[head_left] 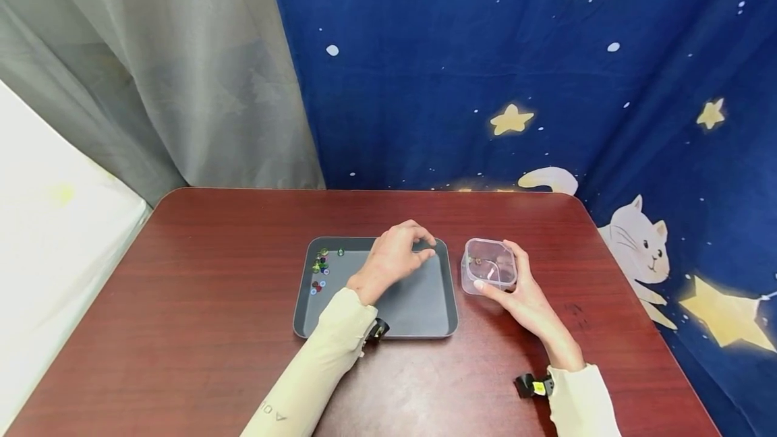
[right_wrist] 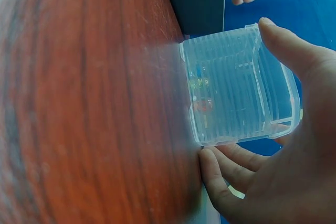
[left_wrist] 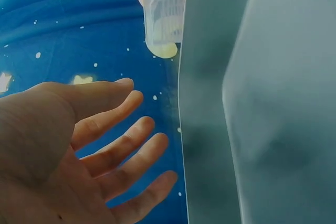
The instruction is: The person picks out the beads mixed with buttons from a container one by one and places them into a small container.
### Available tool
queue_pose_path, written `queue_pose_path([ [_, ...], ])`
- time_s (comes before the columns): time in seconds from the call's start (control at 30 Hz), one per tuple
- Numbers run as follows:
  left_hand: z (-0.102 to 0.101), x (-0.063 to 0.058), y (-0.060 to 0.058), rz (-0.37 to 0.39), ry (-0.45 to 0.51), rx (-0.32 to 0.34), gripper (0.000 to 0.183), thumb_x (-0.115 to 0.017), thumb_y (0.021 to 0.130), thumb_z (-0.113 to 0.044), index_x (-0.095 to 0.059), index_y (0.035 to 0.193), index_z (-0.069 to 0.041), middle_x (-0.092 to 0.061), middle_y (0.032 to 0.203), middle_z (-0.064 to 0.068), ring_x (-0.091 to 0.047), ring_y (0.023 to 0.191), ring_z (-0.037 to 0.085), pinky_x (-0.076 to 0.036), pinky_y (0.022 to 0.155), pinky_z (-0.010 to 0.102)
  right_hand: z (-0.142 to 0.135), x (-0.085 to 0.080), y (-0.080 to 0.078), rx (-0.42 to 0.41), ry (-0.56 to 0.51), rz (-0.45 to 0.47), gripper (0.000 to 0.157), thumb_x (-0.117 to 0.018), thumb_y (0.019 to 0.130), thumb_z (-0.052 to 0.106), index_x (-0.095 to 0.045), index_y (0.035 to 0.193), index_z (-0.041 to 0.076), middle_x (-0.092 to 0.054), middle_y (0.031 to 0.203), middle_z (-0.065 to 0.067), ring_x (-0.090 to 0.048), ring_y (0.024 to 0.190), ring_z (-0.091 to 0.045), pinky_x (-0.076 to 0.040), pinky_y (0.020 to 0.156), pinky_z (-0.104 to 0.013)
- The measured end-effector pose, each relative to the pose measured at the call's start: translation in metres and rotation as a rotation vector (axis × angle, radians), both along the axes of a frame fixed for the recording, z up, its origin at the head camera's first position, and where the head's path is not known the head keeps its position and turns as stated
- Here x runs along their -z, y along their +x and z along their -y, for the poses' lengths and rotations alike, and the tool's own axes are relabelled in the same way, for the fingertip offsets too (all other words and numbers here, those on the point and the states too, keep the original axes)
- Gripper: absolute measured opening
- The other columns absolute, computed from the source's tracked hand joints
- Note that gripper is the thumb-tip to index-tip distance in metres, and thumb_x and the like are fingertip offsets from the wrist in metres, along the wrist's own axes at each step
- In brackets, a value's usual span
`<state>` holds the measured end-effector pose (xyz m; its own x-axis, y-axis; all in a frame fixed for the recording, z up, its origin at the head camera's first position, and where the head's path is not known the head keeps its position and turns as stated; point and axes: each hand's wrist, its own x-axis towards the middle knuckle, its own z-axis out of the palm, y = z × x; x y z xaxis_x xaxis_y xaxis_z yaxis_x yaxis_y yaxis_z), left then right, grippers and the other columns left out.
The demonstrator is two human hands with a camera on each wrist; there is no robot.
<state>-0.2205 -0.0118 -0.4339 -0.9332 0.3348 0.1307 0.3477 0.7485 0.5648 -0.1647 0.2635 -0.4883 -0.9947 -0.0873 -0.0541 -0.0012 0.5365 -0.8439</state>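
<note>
My left hand [head_left: 394,256] is held over the right half of a shallow grey tray [head_left: 419,309], palm turned to the right, with nothing between its loosely bent fingers. Small coloured beads [head_left: 320,267], green, dark blue, red and pale blue, lie scattered along the tray's left side. Beside the tray, my right hand [head_left: 523,292] grips a clear plastic box [right_wrist: 226,87] on the table, thumb on one side and fingers round the other. A few green, red and blue beads [right_wrist: 199,82] show through the box wall, at its bottom.
The tray and box stand on a dark red wooden table [head_left: 182,302]. Behind the table's far edge hang a grey curtain [head_left: 212,86] and a blue curtain [head_left: 425,86] with stars. A white surface [head_left: 48,221] stands past the left edge.
</note>
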Motion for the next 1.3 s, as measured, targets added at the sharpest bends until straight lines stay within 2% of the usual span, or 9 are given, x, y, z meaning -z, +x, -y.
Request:
queue_pose_path([
  [0.2, 0.011, 0.005, -0.001, 0.011, -0.020, -0.011, 0.016, -0.080, 0.092, -0.025, -0.080, 0.107, -0.021, -0.074, 0.113, -0.003, -0.070, 0.108, 0.018, -0.057, 0.089, 0.038, -0.001, 0.000, 0.001, -0.006, 0.003, 0.006, 0.100, -0.080, 0.092, 0.033, -0.010, 0.164, 0.029, -0.037, 0.157, -0.018, -0.047, 0.136, -0.038, -0.042, 0.111, -0.061],
  [0.53, 0.031, 0.008, -0.005, 0.009, -0.047, -0.037, 0.016, -0.080, 0.092, -0.022, -0.080, 0.108, -0.018, -0.073, 0.118, -0.001, -0.067, 0.116, 0.022, -0.055, 0.100, 0.042, -0.001, 0.000, -0.001, -0.004, 0.019, -0.003, 0.099, -0.079, 0.092, 0.034, -0.010, 0.163, 0.030, -0.037, 0.157, -0.018, -0.047, 0.135, -0.039, -0.041, 0.111, -0.062],
  [0.67, 0.041, 0.010, -0.005, -0.010, -0.057, -0.067, 0.016, -0.080, 0.091, -0.020, -0.080, 0.107, -0.018, -0.073, 0.118, 0.000, -0.066, 0.116, 0.024, -0.056, 0.098, 0.043, -0.001, 0.000, -0.001, -0.002, 0.025, -0.008, 0.099, -0.080, 0.092, 0.034, -0.010, 0.163, 0.030, -0.037, 0.157, -0.018, -0.047, 0.136, -0.039, -0.041, 0.112, -0.062],
  [0.9, 0.052, 0.007, -0.006, 0.036, -0.071, -0.109, 0.019, -0.079, 0.093, -0.022, -0.079, 0.112, -0.018, -0.071, 0.120, 0.000, -0.063, 0.119, 0.023, -0.056, 0.097, 0.042, -0.002, 0.000, 0.000, 0.000, 0.027, -0.002, 0.100, -0.079, 0.093, 0.034, -0.009, 0.164, 0.029, -0.037, 0.157, -0.018, -0.047, 0.136, -0.039, -0.041, 0.112, -0.061],
  [1.3, 0.077, 0.002, -0.007, -0.003, -0.063, -0.160, 0.021, -0.080, 0.090, -0.021, -0.079, 0.111, -0.018, -0.073, 0.117, 0.002, -0.064, 0.115, 0.025, -0.056, 0.093, 0.045, -0.001, 0.000, 0.000, -0.002, 0.022, -0.007, 0.100, -0.080, 0.092, 0.033, -0.010, 0.164, 0.028, -0.037, 0.158, -0.018, -0.047, 0.136, -0.039, -0.039, 0.112, -0.061],
])
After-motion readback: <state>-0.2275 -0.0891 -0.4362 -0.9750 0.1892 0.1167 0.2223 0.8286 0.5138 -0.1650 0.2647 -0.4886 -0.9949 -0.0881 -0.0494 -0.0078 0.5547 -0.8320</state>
